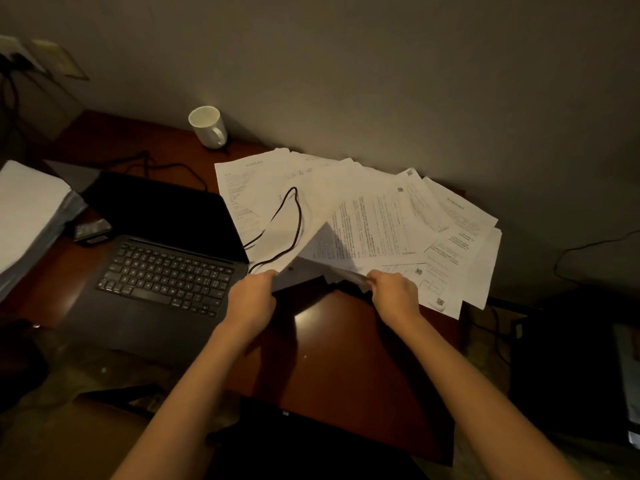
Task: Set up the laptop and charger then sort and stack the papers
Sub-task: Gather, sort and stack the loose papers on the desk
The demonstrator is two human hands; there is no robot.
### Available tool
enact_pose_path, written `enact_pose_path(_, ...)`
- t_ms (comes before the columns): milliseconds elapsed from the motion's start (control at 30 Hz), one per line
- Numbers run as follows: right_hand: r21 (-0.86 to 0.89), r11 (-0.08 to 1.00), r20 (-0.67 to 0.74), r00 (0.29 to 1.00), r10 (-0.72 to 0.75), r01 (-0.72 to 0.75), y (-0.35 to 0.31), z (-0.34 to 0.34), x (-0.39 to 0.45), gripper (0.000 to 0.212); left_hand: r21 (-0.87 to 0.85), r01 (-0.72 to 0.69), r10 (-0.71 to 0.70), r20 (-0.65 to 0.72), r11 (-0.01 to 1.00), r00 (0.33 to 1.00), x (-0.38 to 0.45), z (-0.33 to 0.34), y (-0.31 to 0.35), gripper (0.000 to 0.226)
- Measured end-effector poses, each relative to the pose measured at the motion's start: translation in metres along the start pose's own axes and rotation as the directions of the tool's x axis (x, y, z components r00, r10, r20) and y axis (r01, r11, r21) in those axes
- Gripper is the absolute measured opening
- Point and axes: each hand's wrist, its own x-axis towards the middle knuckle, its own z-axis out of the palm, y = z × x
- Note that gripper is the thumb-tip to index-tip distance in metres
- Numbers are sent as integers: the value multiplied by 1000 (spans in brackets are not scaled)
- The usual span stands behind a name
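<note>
Dim room, dark wooden desk [346, 344]; open laptop [162, 258] at left. Left hand [254, 296] and right hand [394, 294] each pinch near edges of fanned papers [374, 216]. A cable [289, 223], probably the charger's, lies on them; lifting could drag it off.

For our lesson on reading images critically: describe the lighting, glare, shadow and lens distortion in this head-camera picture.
Head view: dim, warm light; a glare patch on the desk between the left hand and right hand; the lifted sheet shadows the papers; wide-angle lens bows the edges; the laptop screen reads black.
</note>
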Motion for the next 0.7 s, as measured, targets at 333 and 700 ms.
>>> enact_pose_path(333,546,836,-192,963,191,-57,-20,-56,-24,32,-880,-60,-18,-77,471,997,-36,-30,62,25)
enact_pose_path(700,376,926,120,990,-80,29,-59,4,-85,27,-842,484,-281,418,237,864,-64,86,18,30)
